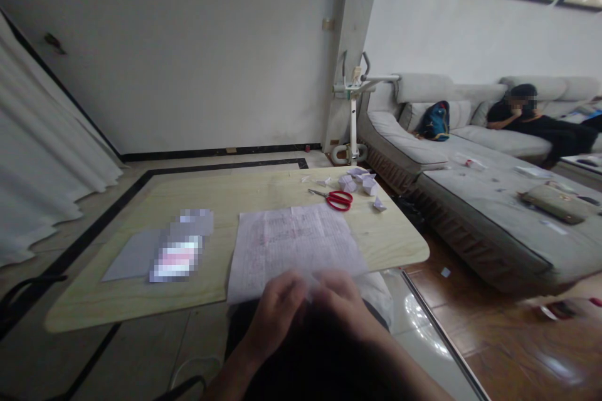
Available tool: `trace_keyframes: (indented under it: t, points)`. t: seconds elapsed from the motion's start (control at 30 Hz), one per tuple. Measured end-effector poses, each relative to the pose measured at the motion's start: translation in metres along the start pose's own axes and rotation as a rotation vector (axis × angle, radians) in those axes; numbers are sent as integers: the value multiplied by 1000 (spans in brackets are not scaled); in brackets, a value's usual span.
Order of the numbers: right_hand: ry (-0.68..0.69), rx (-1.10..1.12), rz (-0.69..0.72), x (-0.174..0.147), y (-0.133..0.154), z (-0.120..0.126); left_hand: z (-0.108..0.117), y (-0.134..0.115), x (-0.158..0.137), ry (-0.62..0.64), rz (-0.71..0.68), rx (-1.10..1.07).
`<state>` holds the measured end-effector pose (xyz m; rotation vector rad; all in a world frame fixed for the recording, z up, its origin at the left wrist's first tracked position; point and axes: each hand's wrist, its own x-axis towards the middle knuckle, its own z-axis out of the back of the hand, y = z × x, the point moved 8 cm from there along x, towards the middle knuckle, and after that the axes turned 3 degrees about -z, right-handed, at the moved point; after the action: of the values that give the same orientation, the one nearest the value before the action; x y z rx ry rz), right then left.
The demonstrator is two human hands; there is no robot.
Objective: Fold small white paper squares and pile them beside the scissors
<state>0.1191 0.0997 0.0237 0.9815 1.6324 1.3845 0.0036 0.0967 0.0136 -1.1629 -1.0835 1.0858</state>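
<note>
My left hand point(283, 302) and my right hand point(342, 302) are close together over the near edge of the table, both blurred by motion. Their curled fingers pinch what looks like a small piece of whitish paper point(310, 286); its shape is smeared and partly covered. Beneath and beyond them spreads a large creased sheet of printed paper point(296, 235), hanging over the table's near edge. Red-handled scissors point(339, 200) lie just past its far edge. Several small folded paper pieces point(369, 184) stand at the table's far right, with a smaller one point(379, 204) nearer.
On the left of the light wooden table point(141, 216) lie a phone with a lit, pixelated screen point(176, 258) and a white paper sheet point(129, 257). A grey sofa point(470, 200) stands to the right, with a backpack point(436, 120) and a seated person point(522, 114).
</note>
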Motion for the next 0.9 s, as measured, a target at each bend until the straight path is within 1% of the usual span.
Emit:
trace_keyframes:
  t: [0.13, 0.2, 0.27, 0.33, 0.43, 0.53, 0.67, 0.77, 0.9]
  points:
    - [25, -56, -2, 5, -1, -5, 5, -12, 1, -61, -77, 88]
    - [-2, -63, 10, 6, 0, -4, 5, -14, 2, -72, -99, 91]
    - [-45, -81, 26, 5, 0, -1, 4, -12, 2, -60, -93, 84]
    - [-54, -109, 20, 3, 0, 1, 3, -8, 2, -44, -70, 74]
    - [-14, -186, -4, 1, -2, 1, 3, -5, 3, -33, -68, 58]
    - [-7, -223, 12, 2, -1, 2, 4, -6, 4, -37, -82, 50]
    - [-100, -202, 100, 6, 2, 8, 8, -2, 5, -90, -36, 4]
    - [-174, -262, 186, 7, 5, 12, 11, 4, 5, -125, 10, -13]
    - [-199, -288, 206, 7, 5, 14, 11, 5, 4, -145, 29, 12]
